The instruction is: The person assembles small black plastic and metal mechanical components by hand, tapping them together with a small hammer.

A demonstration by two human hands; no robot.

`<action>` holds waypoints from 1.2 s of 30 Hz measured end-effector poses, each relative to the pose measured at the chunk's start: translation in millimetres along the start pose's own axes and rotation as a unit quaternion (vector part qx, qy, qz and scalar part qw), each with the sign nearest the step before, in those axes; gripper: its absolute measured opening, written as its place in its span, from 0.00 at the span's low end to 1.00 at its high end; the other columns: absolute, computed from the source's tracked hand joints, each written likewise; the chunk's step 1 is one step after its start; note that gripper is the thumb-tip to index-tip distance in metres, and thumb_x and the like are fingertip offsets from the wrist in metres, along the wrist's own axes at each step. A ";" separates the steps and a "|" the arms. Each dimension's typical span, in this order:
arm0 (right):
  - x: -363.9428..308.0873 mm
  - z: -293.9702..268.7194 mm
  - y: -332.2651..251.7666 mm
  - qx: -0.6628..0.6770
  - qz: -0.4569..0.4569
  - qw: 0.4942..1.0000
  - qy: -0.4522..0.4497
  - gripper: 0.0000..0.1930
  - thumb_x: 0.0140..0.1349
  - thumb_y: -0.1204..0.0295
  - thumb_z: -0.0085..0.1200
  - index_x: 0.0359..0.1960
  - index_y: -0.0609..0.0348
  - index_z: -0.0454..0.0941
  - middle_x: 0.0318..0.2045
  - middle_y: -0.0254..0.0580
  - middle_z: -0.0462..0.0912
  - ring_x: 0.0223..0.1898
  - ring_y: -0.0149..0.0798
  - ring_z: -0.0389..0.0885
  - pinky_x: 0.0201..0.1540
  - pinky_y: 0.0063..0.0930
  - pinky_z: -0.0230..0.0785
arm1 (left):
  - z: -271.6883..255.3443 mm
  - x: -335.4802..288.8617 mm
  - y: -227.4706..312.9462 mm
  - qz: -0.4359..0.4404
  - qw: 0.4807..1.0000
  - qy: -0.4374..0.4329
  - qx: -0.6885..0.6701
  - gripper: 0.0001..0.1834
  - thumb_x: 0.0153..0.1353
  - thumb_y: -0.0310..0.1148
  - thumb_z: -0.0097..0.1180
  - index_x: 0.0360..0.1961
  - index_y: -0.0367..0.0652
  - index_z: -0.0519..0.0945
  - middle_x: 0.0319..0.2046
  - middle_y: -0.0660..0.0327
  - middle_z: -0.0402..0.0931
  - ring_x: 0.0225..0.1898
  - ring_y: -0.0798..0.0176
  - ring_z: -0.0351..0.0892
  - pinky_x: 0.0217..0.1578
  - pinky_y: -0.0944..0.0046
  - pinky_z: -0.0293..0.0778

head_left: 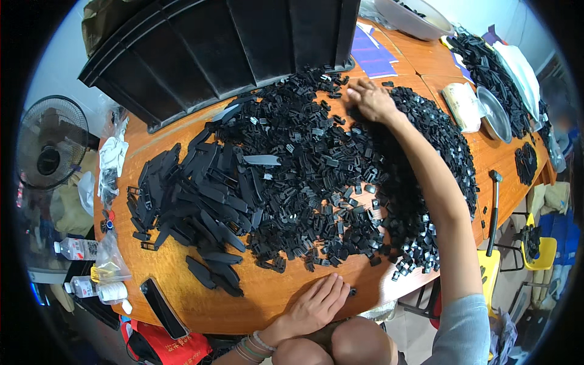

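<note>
Head view, item one: heap of small black plastic clips (pixel 316 176), spread across the middle of the table and reaching its far edge. Right hand (pixel 372 100): arm stretched far out, palm down on the heap's far side, fingers spread among the pieces; whether they pinch one cannot be told. Left hand (pixel 316 306): flat on bare wood at the near edge, fingers loosely together, holding nothing, one stray clip at its fingertips. Long flat black strips (pixel 201 207) lie left of the heap. Surface: orange wooden table (pixel 182 286). Beyond: large black crate (pixel 213 48), metal bowl (pixel 496 112), floor fan (pixel 52 143), water bottles (pixel 79 249).
</note>
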State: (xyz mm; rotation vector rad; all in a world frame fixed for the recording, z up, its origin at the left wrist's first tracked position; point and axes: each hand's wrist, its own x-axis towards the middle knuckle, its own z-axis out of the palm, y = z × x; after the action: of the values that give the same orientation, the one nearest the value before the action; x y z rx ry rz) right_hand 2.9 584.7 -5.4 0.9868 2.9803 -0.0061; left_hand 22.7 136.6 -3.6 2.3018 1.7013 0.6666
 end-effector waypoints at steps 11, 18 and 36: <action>-80.5 -3.4 -52.5 0.145 -0.062 0.987 0.031 0.21 0.69 0.53 0.38 0.55 0.47 0.75 0.61 0.40 0.69 0.65 0.47 0.61 0.66 0.47 0.52 | -0.2 8.2 4.6 0.009 0.998 0.038 0.047 0.18 0.58 0.26 0.53 0.49 0.28 0.74 0.45 0.44 0.76 0.52 0.45 0.74 0.52 0.52 0.72; -122.9 -7.6 -65.6 0.161 -0.138 0.975 0.060 0.19 0.67 0.59 0.43 0.52 0.56 0.77 0.58 0.42 0.73 0.60 0.45 0.68 0.62 0.44 0.58 | 6.6 5.7 5.0 0.032 0.995 0.069 0.060 0.19 0.59 0.29 0.55 0.49 0.28 0.74 0.46 0.44 0.75 0.52 0.45 0.74 0.51 0.52 0.72; -80.1 4.7 -62.0 0.126 -0.165 0.970 0.127 0.21 0.54 0.76 0.51 0.52 0.61 0.75 0.53 0.56 0.75 0.53 0.53 0.76 0.57 0.41 0.67 | 3.0 -0.1 6.7 -0.007 0.998 0.051 0.029 0.18 0.60 0.29 0.53 0.50 0.29 0.74 0.47 0.46 0.76 0.51 0.48 0.75 0.49 0.56 0.74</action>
State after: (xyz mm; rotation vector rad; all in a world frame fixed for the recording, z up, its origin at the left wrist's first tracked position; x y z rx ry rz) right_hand 30.2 487.1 -9.7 0.5209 3.4106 -0.2864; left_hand 29.8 134.6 -3.5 2.3295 1.8017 0.7528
